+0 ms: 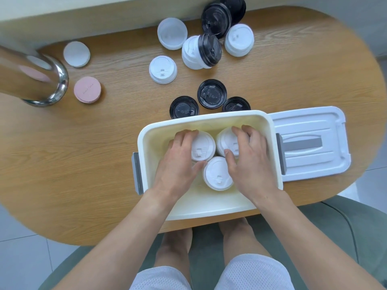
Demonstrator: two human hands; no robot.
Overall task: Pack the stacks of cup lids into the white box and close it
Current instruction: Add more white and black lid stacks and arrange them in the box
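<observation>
The open white box sits at the table's near edge. Inside it stand three stacks of white cup lids. My left hand grips the back-left stack. My right hand grips the back-right stack. The third stack stands free in front, between my hands. The box's white lid with a grey handle lies flat to the right of the box. Beyond the box, three black lid stacks and several white ones remain on the table.
A stainless steel cylinder stands at the left, with pink and white coasters beside it. A toppled stack of white and black lids lies at the back. The wooden table is oval; a green chair is under me.
</observation>
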